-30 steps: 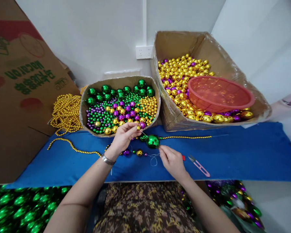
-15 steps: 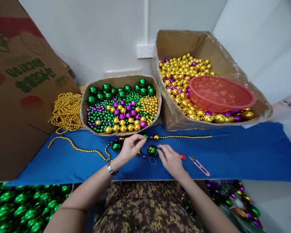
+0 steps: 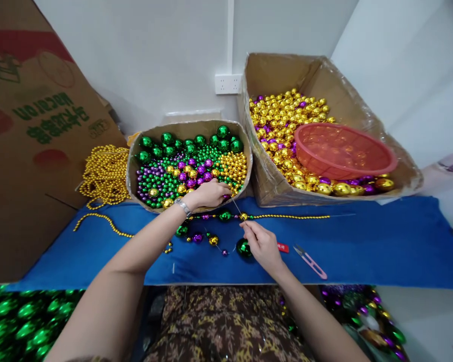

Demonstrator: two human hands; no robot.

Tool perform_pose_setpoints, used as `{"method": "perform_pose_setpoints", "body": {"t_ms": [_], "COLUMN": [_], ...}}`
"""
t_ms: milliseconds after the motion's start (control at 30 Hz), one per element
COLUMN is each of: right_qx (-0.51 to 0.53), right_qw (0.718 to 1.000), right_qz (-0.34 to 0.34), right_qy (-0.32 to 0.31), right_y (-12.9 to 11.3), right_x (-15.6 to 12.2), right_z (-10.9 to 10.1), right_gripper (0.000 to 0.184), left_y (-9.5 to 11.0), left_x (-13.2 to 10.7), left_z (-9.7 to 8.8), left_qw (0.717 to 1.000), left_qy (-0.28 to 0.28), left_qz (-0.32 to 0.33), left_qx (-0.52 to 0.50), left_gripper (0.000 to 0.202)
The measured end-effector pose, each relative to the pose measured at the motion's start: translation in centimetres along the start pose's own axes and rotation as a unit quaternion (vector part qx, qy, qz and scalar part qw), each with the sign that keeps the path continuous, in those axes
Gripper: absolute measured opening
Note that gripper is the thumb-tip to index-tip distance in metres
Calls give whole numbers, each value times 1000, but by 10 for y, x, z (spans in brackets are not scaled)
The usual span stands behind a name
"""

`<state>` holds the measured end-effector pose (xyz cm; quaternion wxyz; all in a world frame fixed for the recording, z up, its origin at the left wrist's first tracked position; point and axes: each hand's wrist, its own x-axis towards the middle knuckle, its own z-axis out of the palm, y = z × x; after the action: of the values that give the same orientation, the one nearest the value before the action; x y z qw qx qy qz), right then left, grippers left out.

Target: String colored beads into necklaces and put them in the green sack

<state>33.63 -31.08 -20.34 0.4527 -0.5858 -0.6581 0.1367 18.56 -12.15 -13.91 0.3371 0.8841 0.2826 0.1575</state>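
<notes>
My left hand [image 3: 214, 193] reaches over the front right corner of the bead box [image 3: 132, 186], its fingers pinched together by the small gold beads [image 3: 232, 165]; what they grip is hidden. A thin straight needle [image 3: 235, 205] slants between both hands, its lower end pinched by my right hand [image 3: 262, 244]. Close beneath the right hand lies a large green bead [image 3: 244, 247]. Left of it, a purple bead [image 3: 197, 238], a gold bead [image 3: 213, 240] and a small purple bead [image 3: 224, 252] lie along a thin thread on the blue cloth [image 3: 381, 246].
Behind these, a bead strand [image 3: 287, 216] lies straight. Pink thread snips [image 3: 311, 262] and a red tag [image 3: 283, 247] are at right. A larger carton [image 3: 272, 188] of gold and purple beads holds a red basket [image 3: 343, 151]. Gold bead strands [image 3: 105, 173] heap at left.
My left hand has moved up from the cloth to the bead box. The right hand has left the large green bead's side and now holds the needle up.
</notes>
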Motion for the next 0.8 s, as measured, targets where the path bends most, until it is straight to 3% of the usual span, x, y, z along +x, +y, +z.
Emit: {"method": "perform_pose_setpoints", "body": {"t_ms": [67,133,200,267,333,400,433,500,600,800], "right_qx": [0,5,9,7,0,-7,-10,-16,-23,-48], "right_qw": [1000,1000,1000,1000,1000,1000,1000,1000,999,998], "right_qz": [3,6,9,9,3,-5,-9,-16,-24,-30], "right_qy": [0,-4,-9,-13,-14,-13,-12,-12,-9,-6], "right_y": [0,0,-1,-2,-3,-5,-6,-8,-9,-7], "right_x": [-1,-3,-4,-4,-5,-5,-6,-6,-6,-7], "right_z": [0,0,0,0,0,0,0,1,1,1], "right_gripper": [26,26,25,25,24,24,24,24,23,24], "left_y": [-8,-9,-5,0,7,12,14,18,21,24], "left_x": [7,7,2,-8,-20,-33,-39,-50,-61,-75], "left_z": [2,4,5,5,7,9,10,12,13,13], "left_qw": [1000,1000,997,980,930,857,826,790,782,816], "left_qy": [-26,-7,51,124,176,193,195,196,193,182], "left_qz": [-16,-18,-17,-38,-77,-108,-114,-118,-109,-87], "left_qx": [3,-10,-48,-148,-312,-466,-517,-569,-582,-542], "left_gripper": [29,24,17,16,20,24,25,26,29,34]}}
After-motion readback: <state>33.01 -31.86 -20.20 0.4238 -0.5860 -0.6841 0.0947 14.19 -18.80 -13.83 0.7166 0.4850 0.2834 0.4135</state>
